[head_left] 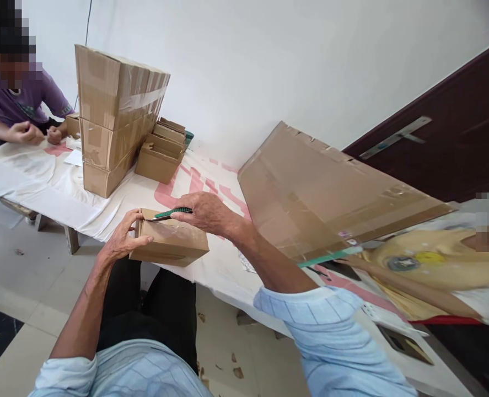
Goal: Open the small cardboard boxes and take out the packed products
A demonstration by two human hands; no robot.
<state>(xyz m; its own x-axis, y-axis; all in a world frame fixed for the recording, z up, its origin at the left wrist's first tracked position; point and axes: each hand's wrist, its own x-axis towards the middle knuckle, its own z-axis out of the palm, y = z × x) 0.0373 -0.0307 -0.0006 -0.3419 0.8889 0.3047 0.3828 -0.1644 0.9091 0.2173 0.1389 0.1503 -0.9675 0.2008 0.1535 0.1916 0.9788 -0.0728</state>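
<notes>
A small cardboard box (pixel 180 248) lies at the table's front edge, just above my lap. My left hand (pixel 125 234) grips its left end, thumb on the top and fingers at the far corner. In my right hand (pixel 205 212) is a green utility knife (pixel 170 213), its blade pointing left and resting at the box's top edge near my left fingers. Whether the blade has gone into the cardboard, I cannot tell. Clear tape shines on the box's top.
Taped cartons (pixel 114 118) are stacked at the back left, beside open small boxes (pixel 159 157). A large cardboard sheet (pixel 331 193) leans on the right. One person in purple (pixel 29 105) sits far left, another in yellow (pixel 422 264) at right. Cardboard scraps (pixel 238 373) litter the floor.
</notes>
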